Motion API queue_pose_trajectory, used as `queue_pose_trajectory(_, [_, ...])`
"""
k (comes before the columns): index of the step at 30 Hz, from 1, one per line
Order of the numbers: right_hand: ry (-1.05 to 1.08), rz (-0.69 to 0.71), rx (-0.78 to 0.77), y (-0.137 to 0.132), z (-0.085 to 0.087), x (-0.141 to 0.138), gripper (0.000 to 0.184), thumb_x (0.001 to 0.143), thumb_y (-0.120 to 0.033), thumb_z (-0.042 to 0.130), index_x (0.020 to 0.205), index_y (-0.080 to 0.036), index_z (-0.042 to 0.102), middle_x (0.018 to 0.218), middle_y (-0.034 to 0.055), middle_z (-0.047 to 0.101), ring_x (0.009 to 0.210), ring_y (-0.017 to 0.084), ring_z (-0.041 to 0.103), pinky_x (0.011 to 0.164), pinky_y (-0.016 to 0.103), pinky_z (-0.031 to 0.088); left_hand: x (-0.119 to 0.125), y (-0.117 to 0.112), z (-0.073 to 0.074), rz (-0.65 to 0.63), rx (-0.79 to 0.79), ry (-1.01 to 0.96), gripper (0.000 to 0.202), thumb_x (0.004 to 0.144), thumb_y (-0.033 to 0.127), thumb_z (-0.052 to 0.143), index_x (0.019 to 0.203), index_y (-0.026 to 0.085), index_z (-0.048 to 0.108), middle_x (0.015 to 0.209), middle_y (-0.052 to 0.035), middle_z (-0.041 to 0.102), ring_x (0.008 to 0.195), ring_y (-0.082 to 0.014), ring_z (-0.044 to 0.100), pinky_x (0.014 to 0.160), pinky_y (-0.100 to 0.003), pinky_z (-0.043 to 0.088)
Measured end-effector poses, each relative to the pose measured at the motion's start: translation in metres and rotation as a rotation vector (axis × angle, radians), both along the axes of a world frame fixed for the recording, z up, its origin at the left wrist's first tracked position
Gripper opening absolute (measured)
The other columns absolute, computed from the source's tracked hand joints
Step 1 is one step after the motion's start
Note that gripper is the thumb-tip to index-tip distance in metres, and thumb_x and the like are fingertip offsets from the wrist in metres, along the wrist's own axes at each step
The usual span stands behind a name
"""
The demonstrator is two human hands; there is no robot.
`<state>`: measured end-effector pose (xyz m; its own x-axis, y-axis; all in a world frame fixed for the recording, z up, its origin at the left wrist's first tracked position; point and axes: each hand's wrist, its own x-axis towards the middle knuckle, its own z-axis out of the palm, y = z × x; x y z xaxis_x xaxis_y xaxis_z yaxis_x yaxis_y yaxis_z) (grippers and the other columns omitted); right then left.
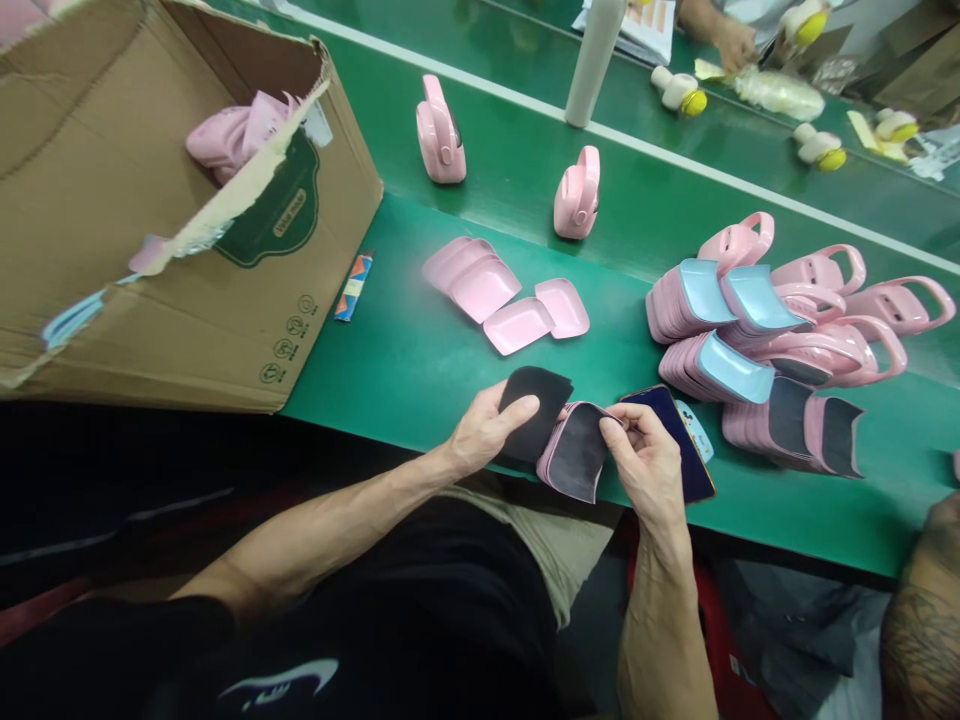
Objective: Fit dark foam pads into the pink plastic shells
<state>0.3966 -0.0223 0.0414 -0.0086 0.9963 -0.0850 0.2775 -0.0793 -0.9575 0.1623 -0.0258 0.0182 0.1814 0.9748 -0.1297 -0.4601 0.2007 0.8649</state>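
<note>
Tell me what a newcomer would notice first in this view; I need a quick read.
The two hands stand out at bottom centre: the left hand holds a black felt pad, and the right hand grips a felt-lined pink shell. To the right, stacks of pink casings with pale blue faces sit on the green belt. At left, a torn cardboard box holds pink parts.

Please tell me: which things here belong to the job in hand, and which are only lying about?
Job: left hand holding a black fabric pad; right hand holding a pink plastic shell with dark lining; pink shells stacked with black pads.
Lying about: dark blue smartphone; small multicoloured oblong item; tall white bottle.
</note>
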Motion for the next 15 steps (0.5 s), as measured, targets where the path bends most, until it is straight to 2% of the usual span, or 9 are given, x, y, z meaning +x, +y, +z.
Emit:
queue_pose_trajectory(4, [0.011, -0.027, 0.005, 0.003, -0.003, -0.002, 0.028, 0.094, -0.048, 0.081, 0.1, -0.022, 0.071, 0.088, -0.0008, 0.06, 0.073, 0.013, 0.053, 0.064, 0.027, 0.044, -0.001, 0.001, -0.001, -0.001, 0.011, 0.031, 0.053, 0.098, 0.053, 0.079, 0.13, 0.01, 0.075, 0.11, -0.0175, 0.084, 0.104, -0.0301, 0.082, 0.098, -0.042, 0.067])
queue_pose_trajectory(7, [-0.008, -0.02, -0.025, 0.002, -0.004, -0.002, 0.032, 0.094, -0.051, 0.08, 0.105, -0.022, 0.07, 0.091, -0.0003, 0.061, 0.071, 0.013, 0.054, 0.064, 0.028, 0.045, -0.002, 0.001, -0.002, -0.014, 0.012, 0.026, 0.054, 0.099, 0.053, 0.078, 0.132, 0.011, 0.074, 0.116, -0.0184, 0.083, 0.107, -0.0305, 0.082, 0.098, -0.041, 0.067])
queue_pose_trajectory(10, [-0.073, -0.028, -0.047, 0.0, -0.007, -0.004, 0.038, 0.093, -0.055, 0.08, 0.109, -0.022, 0.069, 0.094, 0.0007, 0.063, 0.069, 0.013, 0.053, 0.065, 0.029, 0.046, -0.002, 0.001, -0.001, -0.026, 0.014, 0.023, 0.054, 0.099, 0.053, 0.078, 0.132, 0.011, 0.074, 0.117, -0.0188, 0.083, 0.107, -0.0309, 0.082, 0.099, -0.042, 0.067])
queue_pose_trajectory(15, [-0.19, -0.086, 0.001, -0.005, -0.01, -0.014, 0.04, 0.096, -0.06, 0.074, 0.106, -0.022, 0.067, 0.094, 0.0026, 0.066, 0.072, 0.016, 0.056, 0.069, 0.032, 0.048, -0.003, 0.001, 0.0, -0.027, 0.006, 0.034, 0.056, 0.098, 0.055, 0.078, 0.131, 0.01, 0.073, 0.117, -0.0194, 0.083, 0.108, -0.032, 0.082, 0.1, -0.044, 0.066])
